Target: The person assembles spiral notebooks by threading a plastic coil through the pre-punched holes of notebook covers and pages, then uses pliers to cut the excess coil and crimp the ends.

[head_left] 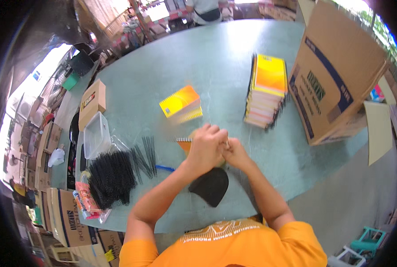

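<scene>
My left hand (206, 149) and my right hand (235, 154) meet near the middle of the table, both with curled fingers. A small pale bit shows between them, but what they grip is mostly hidden. From under my left hand sticks out the corner of an orange spiral notebook (183, 144), its coil along the top edge. Just below my hands lies a black rounded flat piece (210, 186). A blue pen-like stick (165, 168) rests beside my left forearm. Farther off is a small stack of yellow-orange notebooks (181, 103).
A tall stack of spiral notebooks (267, 89) stands right of centre, beside a large open cardboard box (336, 75). At left are a heap of black binding coils (111, 178), loose coils (148, 153), a clear plastic tub (97, 135) and a small carton (92, 102).
</scene>
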Motion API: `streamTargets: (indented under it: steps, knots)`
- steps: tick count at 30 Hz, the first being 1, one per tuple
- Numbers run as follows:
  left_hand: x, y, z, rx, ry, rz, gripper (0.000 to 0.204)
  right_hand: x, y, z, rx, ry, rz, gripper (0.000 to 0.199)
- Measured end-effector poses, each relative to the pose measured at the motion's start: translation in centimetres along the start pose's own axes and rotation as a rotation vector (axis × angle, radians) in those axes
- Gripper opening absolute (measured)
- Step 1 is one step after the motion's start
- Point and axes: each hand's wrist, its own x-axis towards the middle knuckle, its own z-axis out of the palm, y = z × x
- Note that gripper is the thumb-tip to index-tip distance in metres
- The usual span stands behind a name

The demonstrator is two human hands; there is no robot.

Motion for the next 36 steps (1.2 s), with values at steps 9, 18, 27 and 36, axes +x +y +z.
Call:
streamTargets:
  steps: [9,18,27,36]
  knots:
    - [-4.4,-1.1,-5.3,0.097,0.592,-0.016,0.024,5.9,-15.0,-11.6,-0.941,0.548,-0.389,0.048]
    - [-8.5,-3.6,-1.1,-0.127,0.337,-0.018,0.014,7.0,-7.0,-13.5,-1.375,0.371,-0.179,0.066]
    - [-9.8,-4.5,-0.9,-0.09,0.344,-0.044,0.012,6.9,-9.4,-11.6,-1.334,0.437,-0.181,0.044]
    - [-13.2,-6.1,-2.8,-0.091,0.195,-0.223,0.01,16.4,-1.1,4.2,-0.716,0.034,-0.554,0.026]
